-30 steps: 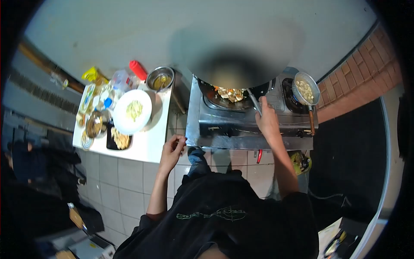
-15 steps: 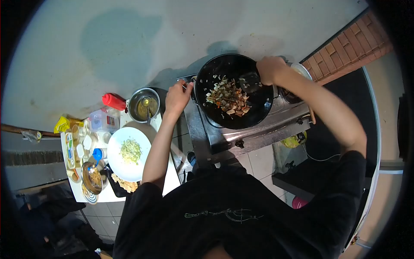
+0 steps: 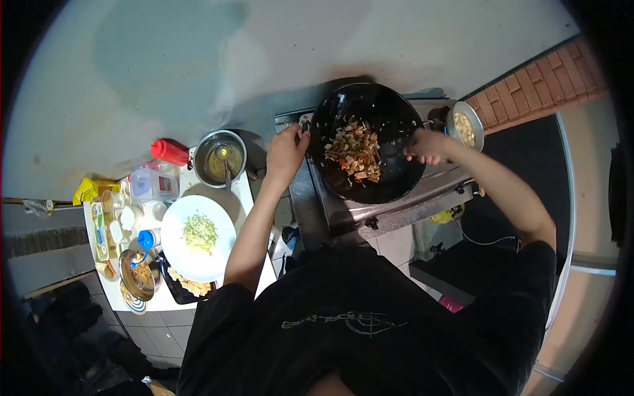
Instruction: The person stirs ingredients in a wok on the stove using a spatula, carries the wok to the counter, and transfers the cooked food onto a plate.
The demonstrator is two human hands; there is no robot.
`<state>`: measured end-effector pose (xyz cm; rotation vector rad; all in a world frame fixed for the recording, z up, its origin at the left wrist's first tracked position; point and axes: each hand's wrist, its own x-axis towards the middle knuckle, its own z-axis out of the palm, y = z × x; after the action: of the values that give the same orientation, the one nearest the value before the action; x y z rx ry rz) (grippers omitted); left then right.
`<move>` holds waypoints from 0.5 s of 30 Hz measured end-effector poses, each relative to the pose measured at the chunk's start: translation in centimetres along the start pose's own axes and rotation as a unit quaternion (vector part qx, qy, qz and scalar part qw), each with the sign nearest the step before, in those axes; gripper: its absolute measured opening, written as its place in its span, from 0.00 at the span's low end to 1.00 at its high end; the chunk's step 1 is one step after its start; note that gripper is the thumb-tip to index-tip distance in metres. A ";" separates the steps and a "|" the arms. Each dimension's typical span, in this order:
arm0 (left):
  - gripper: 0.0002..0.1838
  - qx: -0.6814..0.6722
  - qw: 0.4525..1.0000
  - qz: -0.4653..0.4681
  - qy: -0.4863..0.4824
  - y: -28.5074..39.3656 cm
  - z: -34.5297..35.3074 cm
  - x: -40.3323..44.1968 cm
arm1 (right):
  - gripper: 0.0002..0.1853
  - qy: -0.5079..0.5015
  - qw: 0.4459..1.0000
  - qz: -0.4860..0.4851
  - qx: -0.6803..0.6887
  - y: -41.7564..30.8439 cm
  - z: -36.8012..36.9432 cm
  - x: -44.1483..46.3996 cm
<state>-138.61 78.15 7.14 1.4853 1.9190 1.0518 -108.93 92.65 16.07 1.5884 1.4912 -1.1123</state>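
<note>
A black wok (image 3: 403, 181) sits on the steel stove, holding a heap of chopped, browned food (image 3: 355, 150) with white, orange and brown pieces. My left hand (image 3: 285, 155) is closed around the wok's left side handle (image 3: 305, 124). Over the wok's right rim, my right hand (image 3: 429, 146) grips a dark spatula (image 3: 394, 148). Its blade lies inside the wok, right of the food, and is hard to make out against the black metal.
Right of the wok stands a metal colander (image 3: 477, 137) with pale pieces. On the left, a white table (image 3: 261, 280) bears a white plate (image 3: 173, 228) of shredded greens, a steel pot (image 3: 206, 155) with a ladle, a red bottle (image 3: 170, 152) and several containers. A wall rises behind the stove (image 3: 310, 198).
My right hand has come down toward me along the wok's right side, with the spatula. The food is gathered into a tighter heap. My left hand stays at the handle.
</note>
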 end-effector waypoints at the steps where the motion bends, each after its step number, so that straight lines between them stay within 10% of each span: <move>1: 0.13 0.004 1.000 0.008 0.013 0.2 0.1 -0.1 | 0.14 0.023 0.998 -0.031 0.048 1.4 1.2 -0.3; 6: 0.14 0.036 0.999 -0.005 0.035 1.1 -0.1 -0.3 | 0.15 0.223 0.936 -0.271 0.011 4.1 6.7 3.5; 8: 0.14 0.045 0.999 0.011 0.024 0.5 -0.2 0.0 | 0.15 0.386 0.791 -0.466 -0.095 4.9 7.0 4.8; 12: 0.15 0.046 0.999 -0.004 0.015 0.8 -0.6 0.0 | 0.17 0.372 0.832 -0.374 -0.176 5.8 6.5 -0.2; 15: 0.16 0.065 0.998 -0.007 0.020 1.7 -0.6 -0.3 | 0.23 0.438 0.750 -0.377 -0.323 6.6 5.5 -3.4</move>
<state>-138.04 77.86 8.86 1.5271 2.0578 0.9746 -103.07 85.55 16.43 0.9759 2.9002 0.0110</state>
